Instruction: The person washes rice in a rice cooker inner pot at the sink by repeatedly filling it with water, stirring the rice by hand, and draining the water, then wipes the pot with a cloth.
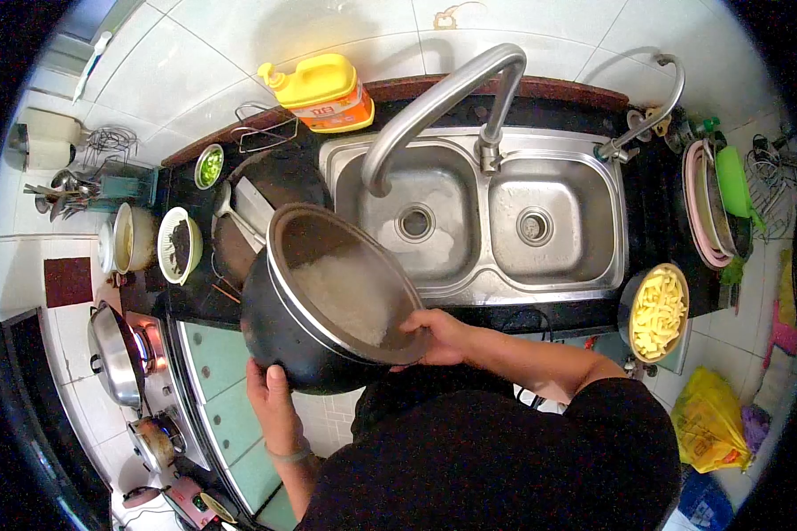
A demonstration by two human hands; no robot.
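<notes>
A large dark pot [323,305] is tilted in front of the left sink basin, its open mouth toward the sink. Inside it lies whitish, cloudy stuff that looks like rice. My left hand [276,407] supports the pot's lower left side, with the thumb up along the wall. At the rim on the right, my right hand [438,336] grips with its thumb over the edge. The double steel sink [496,288] is just beyond the pot, and its tall faucet [447,97] arches over the left basin. A cleaver [253,205] lies left of the pot.
A yellow bottle [328,93] stands behind the sink. Left are a white basket [179,246] with dark food and a small green-filled bowl [209,166]. A lidded pan [115,358] sits by a lit burner. Right are a bowl of yellow pieces [658,314] and stacked basins [704,208].
</notes>
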